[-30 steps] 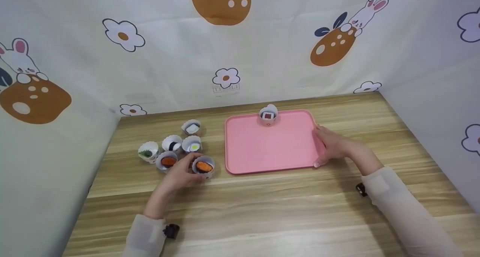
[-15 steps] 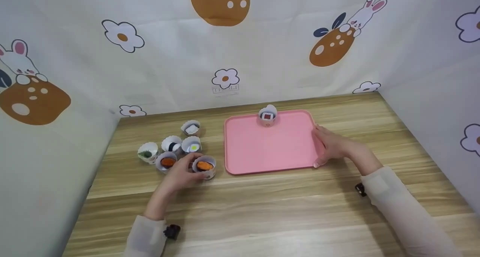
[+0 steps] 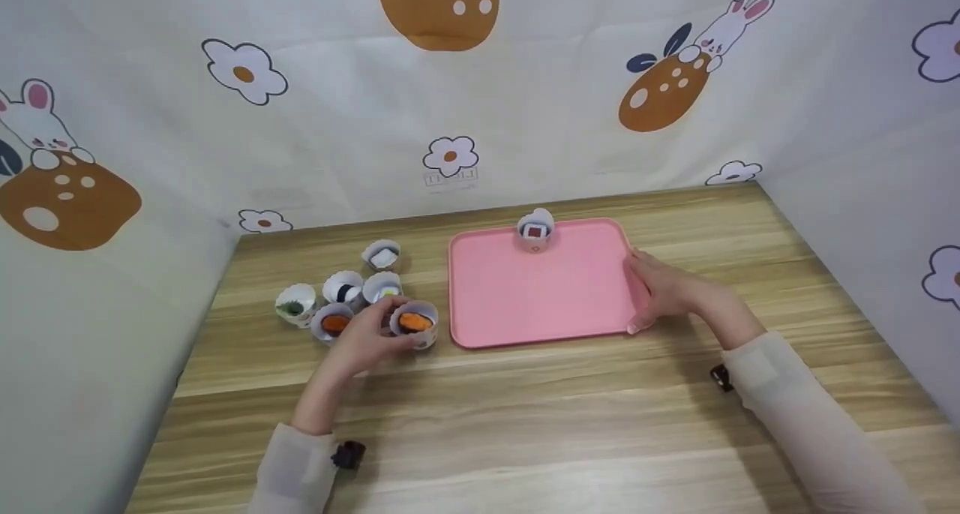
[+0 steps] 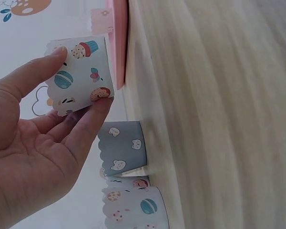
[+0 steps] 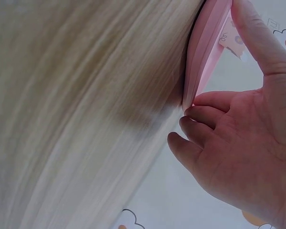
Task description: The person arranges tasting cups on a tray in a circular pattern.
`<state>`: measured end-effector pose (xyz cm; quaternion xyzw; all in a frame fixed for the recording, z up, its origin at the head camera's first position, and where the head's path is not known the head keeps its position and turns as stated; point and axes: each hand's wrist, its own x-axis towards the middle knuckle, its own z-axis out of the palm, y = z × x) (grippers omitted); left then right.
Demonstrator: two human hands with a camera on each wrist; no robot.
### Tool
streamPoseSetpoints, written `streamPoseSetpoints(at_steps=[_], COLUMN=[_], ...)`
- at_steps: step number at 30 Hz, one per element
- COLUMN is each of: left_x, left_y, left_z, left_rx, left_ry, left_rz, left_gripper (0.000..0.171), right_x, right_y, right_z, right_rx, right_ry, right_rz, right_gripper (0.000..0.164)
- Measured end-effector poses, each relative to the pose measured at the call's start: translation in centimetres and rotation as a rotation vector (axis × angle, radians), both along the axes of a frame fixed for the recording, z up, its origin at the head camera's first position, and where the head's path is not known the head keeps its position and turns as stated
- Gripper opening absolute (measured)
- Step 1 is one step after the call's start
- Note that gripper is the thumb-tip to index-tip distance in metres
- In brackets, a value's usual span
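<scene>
My left hand [image 3: 371, 341] grips a white paper baking cup [image 4: 81, 71] printed with cupcakes and macarons, thumb on one side and fingers on the other. Inside that cup lies an orange-topped piece of sushi [image 3: 415, 322]. In the left wrist view the cup is clear of the table, just left of the pink tray [image 3: 540, 296]. At the tray's right edge, my right hand [image 3: 664, 293] rests with thumb and fingers spread along the rim. Another baking cup [image 3: 535, 238], with a white and dark-red piece inside, stands at the tray's far edge.
Several more baking cups with small food pieces cluster left of the tray, among them one with a green leaf [image 3: 297, 305] and one with a red-orange piece [image 3: 334, 323]. A patterned curtain [image 3: 337, 124] rises behind the wooden table [image 3: 525, 424].
My left hand has lifted the baking cup and shifted it slightly right and away from me, toward the tray. My right hand has stayed at the tray's edge.
</scene>
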<state>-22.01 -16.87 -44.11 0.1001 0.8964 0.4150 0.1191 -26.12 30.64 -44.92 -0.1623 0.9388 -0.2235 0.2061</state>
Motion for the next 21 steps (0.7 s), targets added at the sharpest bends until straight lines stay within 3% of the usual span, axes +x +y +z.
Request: streamPoseSetpoints(at_steps=[13,21], left_x=[-0.3,-0.9], left_y=[1.4,3.0], left_z=[0.4,0.5], left_rx=[0.029,0.073], left_ry=[0.028,-0.009], left_rz=[-0.025,-0.016], left_gripper=[0.054,0.055], right_x=[-0.1,-0.1], right_y=[-0.1,0.0], right_z=[0.0,-0.2], right_rx=[0.005,0.007], right_ry=[0.001,0.021], right_rz=[0.007,0.020], right_gripper=[0.130,0.130])
